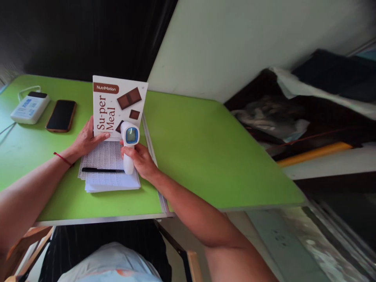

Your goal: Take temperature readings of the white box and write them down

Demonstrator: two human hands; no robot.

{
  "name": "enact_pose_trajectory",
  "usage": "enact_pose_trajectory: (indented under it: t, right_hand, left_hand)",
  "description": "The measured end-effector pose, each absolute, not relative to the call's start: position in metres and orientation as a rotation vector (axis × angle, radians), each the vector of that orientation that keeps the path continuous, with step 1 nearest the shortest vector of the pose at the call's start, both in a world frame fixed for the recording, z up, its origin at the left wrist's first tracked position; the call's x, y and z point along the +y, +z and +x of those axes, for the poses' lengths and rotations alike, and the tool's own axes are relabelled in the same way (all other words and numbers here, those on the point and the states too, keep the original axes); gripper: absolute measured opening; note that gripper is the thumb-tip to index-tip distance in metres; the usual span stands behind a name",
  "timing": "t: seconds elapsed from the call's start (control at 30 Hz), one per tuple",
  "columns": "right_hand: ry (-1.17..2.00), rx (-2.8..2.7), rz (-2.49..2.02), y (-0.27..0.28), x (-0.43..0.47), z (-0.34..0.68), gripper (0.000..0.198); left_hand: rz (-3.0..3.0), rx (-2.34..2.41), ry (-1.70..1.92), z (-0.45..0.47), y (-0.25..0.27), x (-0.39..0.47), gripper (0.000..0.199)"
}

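Observation:
My left hand (89, 140) grips the lower left corner of a white box (132, 84) printed "NutriMotion Su-per Meal" with chocolate pictures, which stands upright, its front facing me. In my right hand (142, 158) is a white infrared thermometer (128, 162), fingers wrapped round its handle and its blue-rimmed screen turned towards me. The thermometer's head overlaps the box's lower right part; whether they touch I cannot tell. Below both hands lies a stack of printed paper sheets (113, 183), with a black pen (101, 170) across it, its right end hidden behind the thermometer.
The green folding table (205, 156) has a metal seam just right of the papers. On its left are a phone (61, 115) and a white device (31, 107) with cables. A dark panel and pale wall stand behind. A cluttered shelf (273, 113) lies to the right.

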State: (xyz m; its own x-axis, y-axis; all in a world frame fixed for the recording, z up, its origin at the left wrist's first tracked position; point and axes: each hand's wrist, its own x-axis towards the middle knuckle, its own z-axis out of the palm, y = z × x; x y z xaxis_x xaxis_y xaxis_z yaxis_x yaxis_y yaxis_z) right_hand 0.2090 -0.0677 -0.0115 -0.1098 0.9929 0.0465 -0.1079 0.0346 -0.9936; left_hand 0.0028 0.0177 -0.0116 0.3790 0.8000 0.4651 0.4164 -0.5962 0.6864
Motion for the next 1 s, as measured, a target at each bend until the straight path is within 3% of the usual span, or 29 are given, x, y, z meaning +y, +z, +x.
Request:
enact_pose_trajectory:
  t: [1.0]
  right_hand:
    - [1.377, -1.193, -1.032, -0.0111, -0.0722, 0.2099, 0.031]
  left_hand:
    - [2.207, 1.129, 1.099, 0.004, -0.0093, 0.0123, 0.056]
